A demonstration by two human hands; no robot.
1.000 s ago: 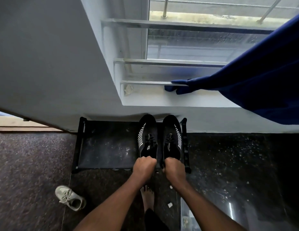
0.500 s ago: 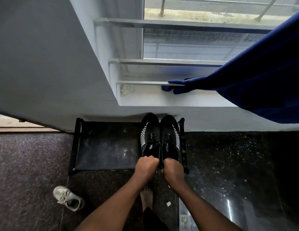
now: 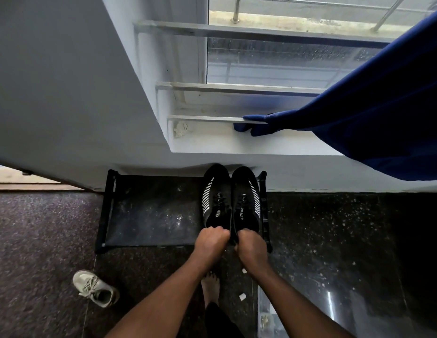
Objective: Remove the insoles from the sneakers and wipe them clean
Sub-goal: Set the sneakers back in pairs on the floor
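Observation:
Two black sneakers with white stripes stand side by side, toes to the wall, on the right end of a low black shoe rack (image 3: 149, 215). My left hand (image 3: 211, 242) grips the heel of the left sneaker (image 3: 216, 198) with curled fingers. My right hand (image 3: 250, 245) grips the heel of the right sneaker (image 3: 246, 198) the same way. Both heels and shoe openings are hidden under my hands, so no insole shows.
A grey-white sneaker (image 3: 95, 287) lies on the dark floor at the lower left. My bare foot (image 3: 210, 286) stands below the rack. A blue curtain (image 3: 373, 113) hangs over the window sill (image 3: 237, 145) at the right. Small white scraps (image 3: 241, 296) lie on the floor.
Both hands keep their grip on the heels. The pair has shifted slightly, and the view moved a little.

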